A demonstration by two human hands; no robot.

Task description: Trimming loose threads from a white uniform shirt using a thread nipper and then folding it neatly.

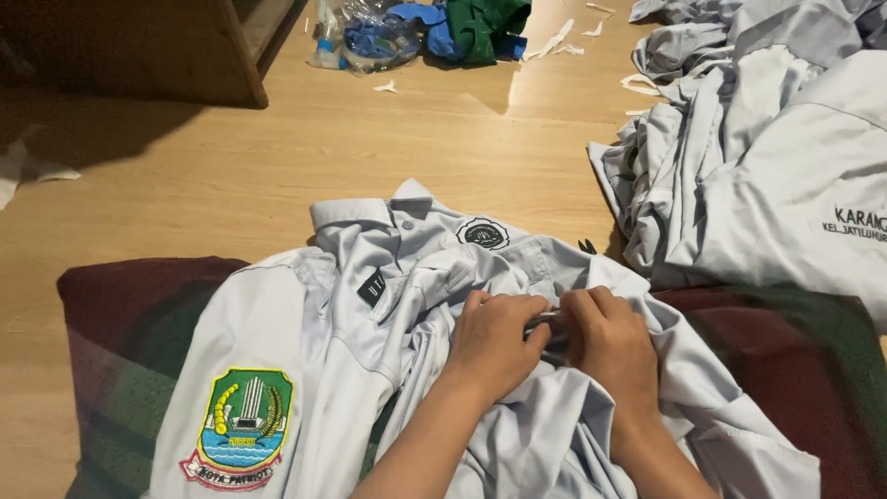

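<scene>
At six o'clock, left hand [494, 346] and right hand [605, 342] side by side, each grip closed on a bunched fold of white shirt [370, 342]. Beyond, at two o'clock, shirt pile [767, 166] on floor [370, 148].

A light wooden laminate floor [277, 166] is seen. On it are spread a dark red-and-green checked blanket [120, 323], a heap of pale grey shirts [758, 157], white paper scraps [554, 42] and crumpled blue and green cloths [462, 28].
</scene>
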